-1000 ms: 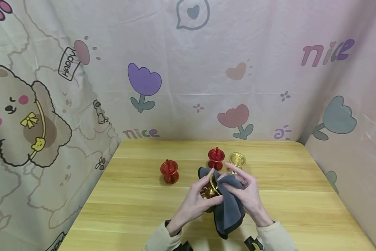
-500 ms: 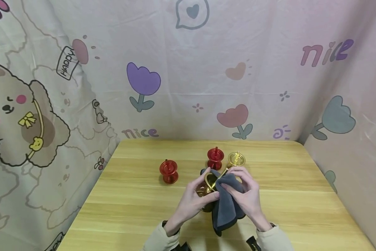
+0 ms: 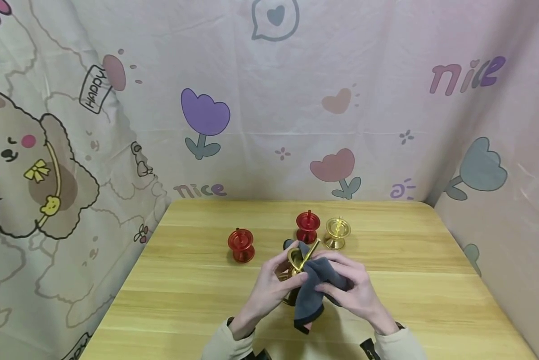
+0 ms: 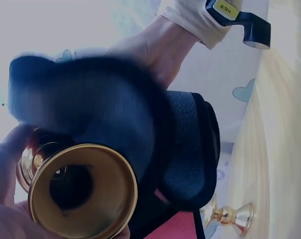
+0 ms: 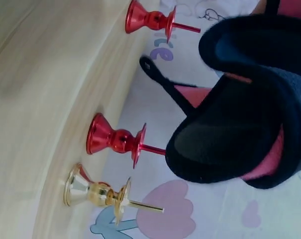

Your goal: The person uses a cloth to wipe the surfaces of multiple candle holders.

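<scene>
My left hand (image 3: 269, 282) grips a gold candle holder (image 3: 298, 260), tilted above the wooden table (image 3: 197, 300); its hollow flared base (image 4: 83, 191) faces the left wrist camera. My right hand (image 3: 348, 290) holds a dark grey cloth (image 3: 312, 292) pressed against the gold holder, and the cloth (image 4: 135, 134) wraps over much of it. The cloth (image 5: 245, 129) fills the right side of the right wrist view, pink showing in its folds.
Two red candle holders (image 3: 241, 245) (image 3: 308, 226) and another gold candle holder (image 3: 338, 232) stand on the table beyond my hands; they also appear as the red pair (image 5: 150, 21) (image 5: 115, 141) and gold one (image 5: 98, 193). Printed fabric walls (image 3: 269, 100) enclose the table.
Both hands shifted slightly left and toward me with the gold holder and cloth. The cloth slid over the holder, and the standing gold holder behind is uncovered.
</scene>
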